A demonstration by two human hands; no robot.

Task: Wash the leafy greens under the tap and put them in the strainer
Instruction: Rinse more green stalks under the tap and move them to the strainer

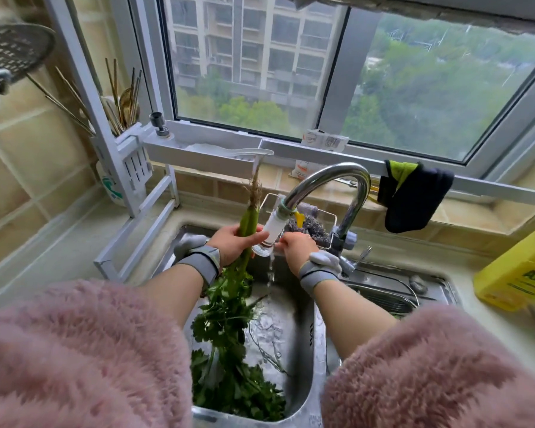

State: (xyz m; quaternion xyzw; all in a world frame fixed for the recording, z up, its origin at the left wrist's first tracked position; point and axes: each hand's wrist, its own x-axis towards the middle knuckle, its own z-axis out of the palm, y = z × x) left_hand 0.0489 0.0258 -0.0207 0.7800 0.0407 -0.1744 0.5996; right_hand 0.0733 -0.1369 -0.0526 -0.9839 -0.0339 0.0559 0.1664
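Two fluffy pink sleeves (84, 350) fill the front. Below them, leafy greens (229, 350) hang down into the shiny metal sink (303, 350), wet from a thin stream. The left hand (233, 242) grips the pale green stalks, roots pointing up. The right hand (295, 247) pinches the white nozzle on the curved silver tap (331, 177). Behind are beige tiles and a big window (352, 72).
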